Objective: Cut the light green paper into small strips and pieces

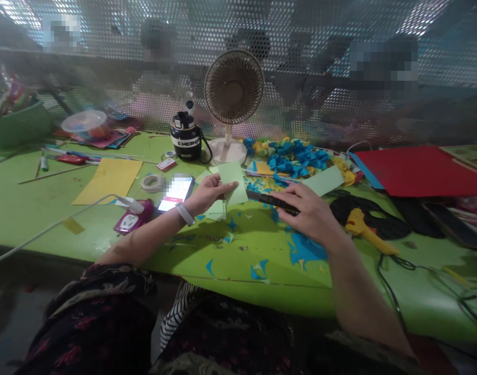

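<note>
Between the thumb and fingers of my left hand (214, 194) is a pale green sheet of paper (234, 183), held up off the table. My right hand (305, 208) grips a slim black tool (279, 203); its tip points left and lies close to the paper's lower right edge. Whether that tool is a cutter or another kind, I cannot make out. More pale green paper (216, 210) lies beneath my left hand. Blue paper scraps (259, 269) are scattered over the tabletop in front of me, and a larger blue piece (306, 248) lies below my right hand.
A fan (234, 88) and a black bottle (185, 138) stand at the back, beside a heap of blue and yellow paper pieces (297, 156). Left are a lit phone (176, 192), tape roll (151, 183) and purple power socket (135, 217). A corded yellow glue gun (369, 232) lies right.
</note>
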Available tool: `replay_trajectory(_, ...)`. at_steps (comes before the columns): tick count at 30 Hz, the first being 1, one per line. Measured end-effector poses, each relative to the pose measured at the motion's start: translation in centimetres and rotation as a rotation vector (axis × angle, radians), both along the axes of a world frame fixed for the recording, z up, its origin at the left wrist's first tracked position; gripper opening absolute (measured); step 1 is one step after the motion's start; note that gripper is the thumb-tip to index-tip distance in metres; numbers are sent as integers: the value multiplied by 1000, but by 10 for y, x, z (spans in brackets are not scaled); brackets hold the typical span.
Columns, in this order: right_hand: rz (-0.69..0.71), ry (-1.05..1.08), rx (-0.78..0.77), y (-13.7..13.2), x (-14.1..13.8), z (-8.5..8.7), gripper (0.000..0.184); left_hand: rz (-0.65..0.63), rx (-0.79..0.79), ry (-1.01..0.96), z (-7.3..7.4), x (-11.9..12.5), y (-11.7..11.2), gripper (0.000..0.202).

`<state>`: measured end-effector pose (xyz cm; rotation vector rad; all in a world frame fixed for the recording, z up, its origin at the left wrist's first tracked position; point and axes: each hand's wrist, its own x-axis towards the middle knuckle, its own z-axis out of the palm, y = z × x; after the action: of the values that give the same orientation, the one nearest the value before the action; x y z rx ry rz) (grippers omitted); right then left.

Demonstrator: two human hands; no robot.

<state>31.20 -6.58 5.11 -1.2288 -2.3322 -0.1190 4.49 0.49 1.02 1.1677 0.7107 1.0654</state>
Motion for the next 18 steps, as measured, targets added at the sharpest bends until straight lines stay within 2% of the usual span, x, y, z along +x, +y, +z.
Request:
replay_trajectory(11, 13, -36, -40, -1, 1, 0, 38, 23, 93, 38, 0, 5, -7, 47)
replay_trajectory(18, 33, -30, -83, 0, -3, -3, 37, 26, 49, 6, 5, 11, -15, 40)
